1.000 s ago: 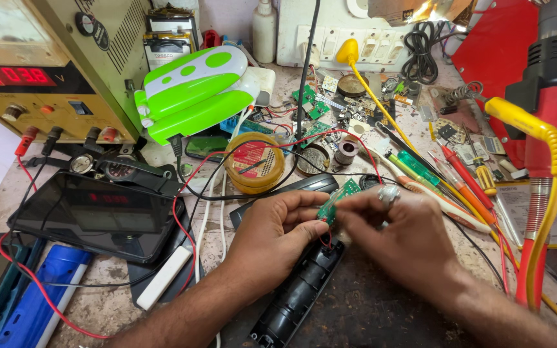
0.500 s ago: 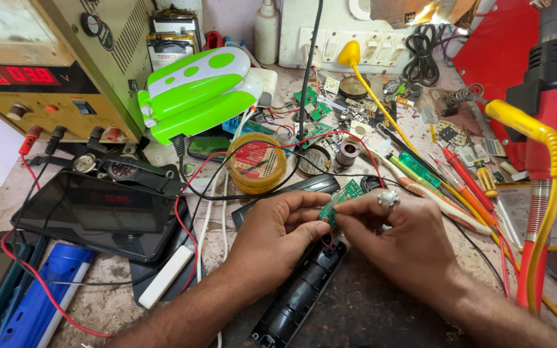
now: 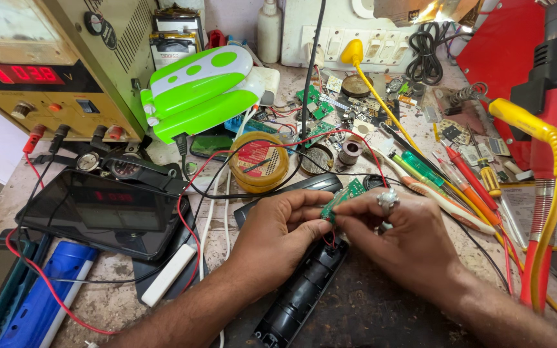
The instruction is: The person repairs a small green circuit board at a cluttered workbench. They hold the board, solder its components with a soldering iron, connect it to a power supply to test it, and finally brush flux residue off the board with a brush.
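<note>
Both hands pinch a small green circuit board (image 3: 342,197) just above a long black plastic casing (image 3: 304,290) that lies on the dark mat. My left hand (image 3: 278,229) grips the board's lower left edge with thumb and fingers. My right hand (image 3: 398,235), wearing a ring, holds its right side with the fingertips. Thin red wires run from the board down toward the casing.
A bench power supply (image 3: 40,77) with a red display stands at back left. A green and white device (image 3: 201,90), a round solder-paste tin (image 3: 259,161), a dark tablet (image 3: 104,209), screwdrivers (image 3: 465,174), a yellow-hosed tool (image 3: 543,193) and a wall socket strip (image 3: 356,38) crowd the bench.
The hands stay on the green board; the right fingers have shifted slightly along its edge. Nothing else has moved.
</note>
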Motion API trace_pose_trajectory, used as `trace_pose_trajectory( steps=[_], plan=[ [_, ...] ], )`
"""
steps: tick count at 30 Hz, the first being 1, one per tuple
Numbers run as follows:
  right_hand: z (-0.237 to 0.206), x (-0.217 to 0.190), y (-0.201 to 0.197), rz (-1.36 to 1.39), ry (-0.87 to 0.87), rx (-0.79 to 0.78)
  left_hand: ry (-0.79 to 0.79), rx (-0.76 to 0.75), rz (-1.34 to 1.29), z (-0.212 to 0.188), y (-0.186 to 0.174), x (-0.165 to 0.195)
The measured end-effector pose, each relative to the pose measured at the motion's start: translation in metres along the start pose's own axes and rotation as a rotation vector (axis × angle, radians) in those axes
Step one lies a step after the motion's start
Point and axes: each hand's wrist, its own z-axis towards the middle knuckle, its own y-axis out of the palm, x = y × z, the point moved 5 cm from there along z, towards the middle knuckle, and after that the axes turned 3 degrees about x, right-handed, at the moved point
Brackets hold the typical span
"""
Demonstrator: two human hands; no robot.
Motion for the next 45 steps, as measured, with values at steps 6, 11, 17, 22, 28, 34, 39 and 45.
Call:
trace_pose_trajectory(
  steps=[6, 11, 17, 22, 28, 34, 39, 45],
  plan=[
    [0.000, -0.001, 0.001, -0.011, 0.019, -0.004, 0.014, -0.016, -0.012, 0.000, 0.000, 0.000],
    [0.001, 0.007, 0.000, -0.013, 0.051, 0.043, -0.007, -0.005, -0.058, 0.001, 0.001, -0.001],
    [0.004, 0.003, -0.003, -0.011, 0.058, 0.044, 0.009, 0.011, 0.010, 0.000, -0.001, 0.000],
    [0.005, -0.009, -0.004, -0.068, -0.097, 0.042, 0.023, 0.011, 0.008, 0.002, 0.000, 0.000],
    [0.003, -0.004, -0.004, -0.060, -0.120, 0.045, 0.031, 0.017, 0.021, 0.002, -0.001, -0.001],
    [0.005, -0.006, -0.006, -0.089, -0.080, 0.082, 0.027, 0.019, 0.034, 0.002, 0.001, 0.001],
    [0.005, -0.006, -0.008, -0.111, -0.044, 0.098, 0.020, 0.034, 0.040, 0.001, 0.001, 0.002],
    [0.004, -0.006, -0.008, -0.150, -0.149, 0.091, 0.039, 0.030, 0.071, 0.001, 0.001, 0.003]
  ],
)
